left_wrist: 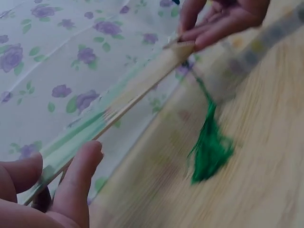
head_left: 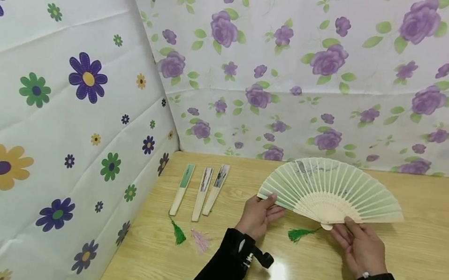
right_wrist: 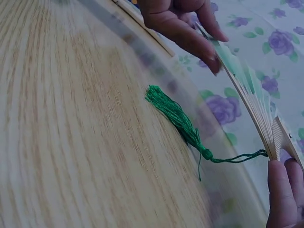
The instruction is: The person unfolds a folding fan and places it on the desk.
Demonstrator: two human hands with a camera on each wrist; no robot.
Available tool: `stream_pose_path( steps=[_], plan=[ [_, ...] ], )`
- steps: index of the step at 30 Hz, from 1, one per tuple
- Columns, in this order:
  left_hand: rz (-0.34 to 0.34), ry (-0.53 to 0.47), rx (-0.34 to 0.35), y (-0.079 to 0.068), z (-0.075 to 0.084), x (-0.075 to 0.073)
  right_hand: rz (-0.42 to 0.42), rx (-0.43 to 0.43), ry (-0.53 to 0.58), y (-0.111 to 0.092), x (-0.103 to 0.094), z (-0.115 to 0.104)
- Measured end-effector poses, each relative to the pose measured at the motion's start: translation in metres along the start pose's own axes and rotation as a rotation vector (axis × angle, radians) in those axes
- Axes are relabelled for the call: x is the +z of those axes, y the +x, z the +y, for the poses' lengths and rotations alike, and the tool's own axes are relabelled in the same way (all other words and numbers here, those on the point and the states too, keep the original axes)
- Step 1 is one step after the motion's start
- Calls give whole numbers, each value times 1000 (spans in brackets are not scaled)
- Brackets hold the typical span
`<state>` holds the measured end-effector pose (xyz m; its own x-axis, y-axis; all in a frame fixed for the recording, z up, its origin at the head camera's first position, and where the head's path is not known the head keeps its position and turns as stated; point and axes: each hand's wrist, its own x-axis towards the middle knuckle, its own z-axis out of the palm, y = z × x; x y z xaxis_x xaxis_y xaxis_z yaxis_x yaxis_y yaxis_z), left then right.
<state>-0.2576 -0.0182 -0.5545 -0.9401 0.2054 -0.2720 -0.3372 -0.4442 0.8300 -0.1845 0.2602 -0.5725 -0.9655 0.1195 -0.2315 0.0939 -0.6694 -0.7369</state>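
Note:
A pale green folding fan with cream ribs is spread wide above the table, its arc pointing away from me. My left hand pinches the fan's left end stick between thumb and fingers. Near the pivot, my right hand grips the ribs at the right side, thumb on top. A green tassel hangs by its cord from the pivot; in the right wrist view the tassel dangles below the ribs. The left wrist view shows the fan nearly edge-on between both hands.
Three folded fans lie at the table's left: one with a green end, a middle one and a right one. A green tassel and a pink tassel lie below them. Flowered sheets border the wooden table.

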Motion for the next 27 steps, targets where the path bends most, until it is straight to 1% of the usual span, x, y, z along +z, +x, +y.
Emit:
stream_pose_path(
  steps=[2, 3, 5, 8, 11, 14, 16, 18, 22, 24, 27],
  plan=[
    [-34, -20, 2, 2, -5, 6, 17, -17, 9, 0, 0, -2],
    [-40, -25, 5, 4, -8, 10, 18, -20, 25, 0, 0, -4],
    [-29, -33, 6, 6, -13, 19, 24, -15, 67, 0, -2, -9],
    [7, -43, 7, 11, -21, 33, 84, 19, 95, -1, -5, -19],
    [38, -43, 2, 18, -29, 52, 205, 73, 124, -1, -11, -32],
    [57, -41, -18, 25, -38, 74, 327, 104, 182, 3, -22, -45],
    [55, -21, -28, 29, -44, 88, 384, 115, 234, 6, -34, -53],
    [56, -10, -47, 31, -49, 102, 441, 100, 257, 10, -46, -61],
    [74, 22, -104, 35, -59, 125, 567, 104, 234, 15, -70, -72],
    [83, -2, -146, 36, -64, 132, 636, 103, 188, 18, -79, -73],
    [72, -31, -179, 40, -69, 141, 707, 114, 163, 25, -91, -77]
  ],
)
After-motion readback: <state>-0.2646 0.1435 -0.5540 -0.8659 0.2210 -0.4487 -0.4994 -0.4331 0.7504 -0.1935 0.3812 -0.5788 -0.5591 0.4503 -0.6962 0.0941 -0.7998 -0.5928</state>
